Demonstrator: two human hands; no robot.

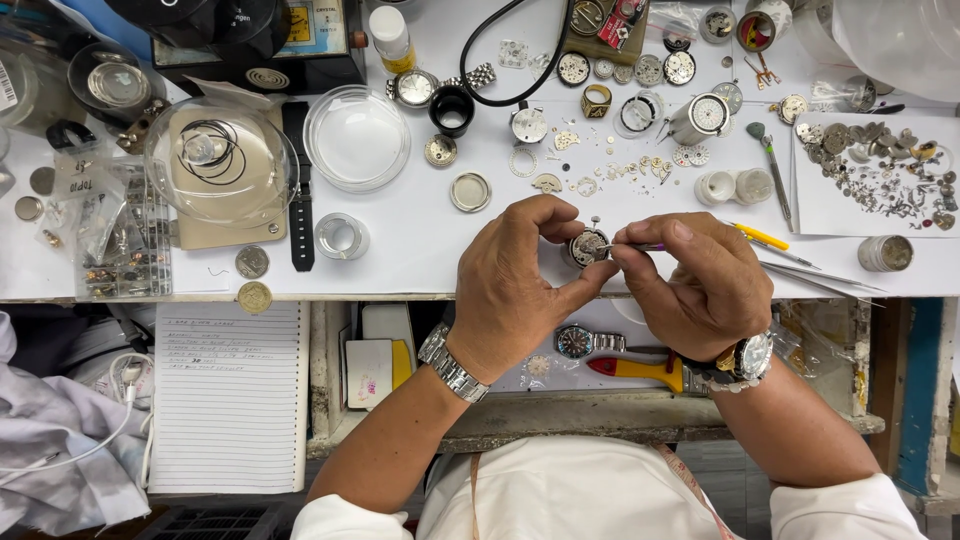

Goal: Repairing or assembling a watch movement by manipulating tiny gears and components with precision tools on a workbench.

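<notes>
Your left hand (518,290) pinches the watch movement (588,246) near the front edge of the white tabletop (420,240), while your right hand (700,285) grips fine tweezers (632,247) touching it. Toward the back-left, a clear glass dome (220,160) covers black gaskets (208,148); beside it an empty glass dish (357,137). At the right edge, a paper sheet (875,175) carries loose watch parts (880,165).

A white bottle with a yellow label (391,38) stands at the bench's back edge, beside a yellow-and-blue card (312,27).

A watch movement (588,246) sits between both hands, loose parts (880,170) lying far right, glass dome (220,160) far left
</notes>
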